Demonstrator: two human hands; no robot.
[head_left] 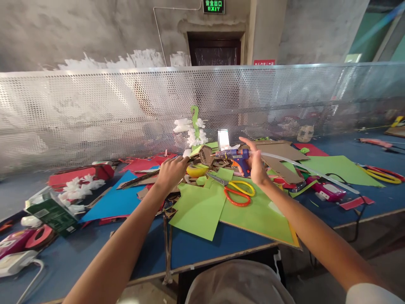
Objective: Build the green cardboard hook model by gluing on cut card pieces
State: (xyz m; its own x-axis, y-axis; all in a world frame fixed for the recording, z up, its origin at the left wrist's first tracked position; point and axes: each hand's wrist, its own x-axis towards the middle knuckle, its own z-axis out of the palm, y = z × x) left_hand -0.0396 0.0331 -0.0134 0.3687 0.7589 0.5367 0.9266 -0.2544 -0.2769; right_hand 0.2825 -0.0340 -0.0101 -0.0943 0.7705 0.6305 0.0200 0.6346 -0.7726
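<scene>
My right hand (258, 168) is closed around a blue hot glue gun (240, 158), index finger raised. A long clear glue stick (303, 167) trails from its back to the right. The nozzle points left at a small brown cardboard piece (206, 156), and seems to touch it. My left hand (172, 172) pinches that piece, its fingertips partly hidden. Below and between my hands, scissors (237, 193) with one yellow and one orange handle lie on green paper (199, 211). A yellow roll (196, 170) sits just under the cardboard.
Behind stands a green hook-shaped cutout (195, 120) with white tufts, before a perforated metal screen (126, 101). Blue paper (117, 202) and a green box (52, 213) lie left. Brown cardboard (276, 158), a magenta device (325, 190) and another pair of scissors (382, 174) lie right.
</scene>
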